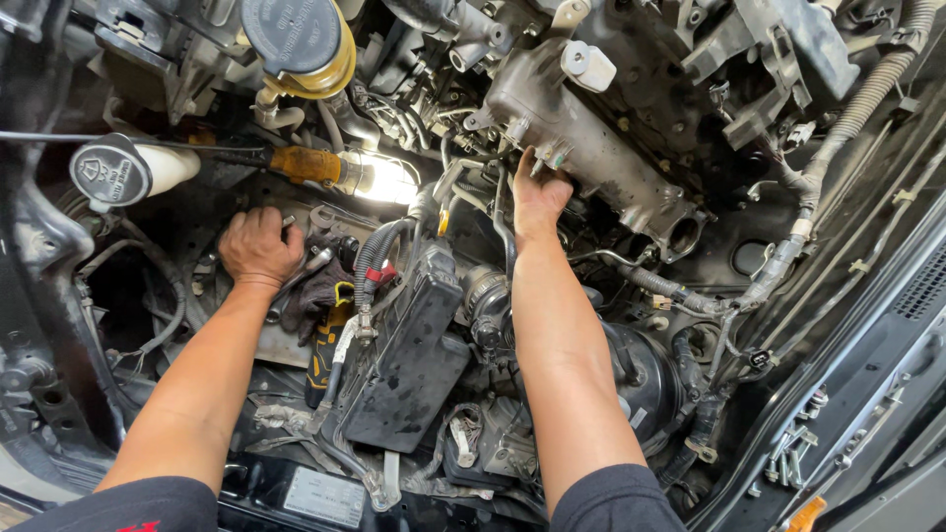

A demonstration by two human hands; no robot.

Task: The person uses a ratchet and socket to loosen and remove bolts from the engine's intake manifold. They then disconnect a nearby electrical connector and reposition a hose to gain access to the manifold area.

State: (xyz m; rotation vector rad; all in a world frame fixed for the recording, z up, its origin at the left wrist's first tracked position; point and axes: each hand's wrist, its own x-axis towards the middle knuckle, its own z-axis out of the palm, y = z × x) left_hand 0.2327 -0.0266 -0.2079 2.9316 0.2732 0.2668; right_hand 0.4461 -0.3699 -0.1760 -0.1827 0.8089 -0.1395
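Crowded with hoses and wiring, the engine bay is lit by a work light [379, 177] near its far left. Left hand [259, 246] rests knuckles-up on a dark rag [320, 286] among tools; whether it grips anything, I cannot tell. Right hand [539, 197] presses its fingers against the grey metal engine casting [581, 138] at centre. Loose tools could slide deeper between hoses; fingers risk scraping sharp brackets.

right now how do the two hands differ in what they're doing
The left hand lies knuckles up, curled over tools on a dark rag; the right hand reaches farther, fingers pressed on the grey metal engine part. Whether the left grips anything is unclear. Both are bare.
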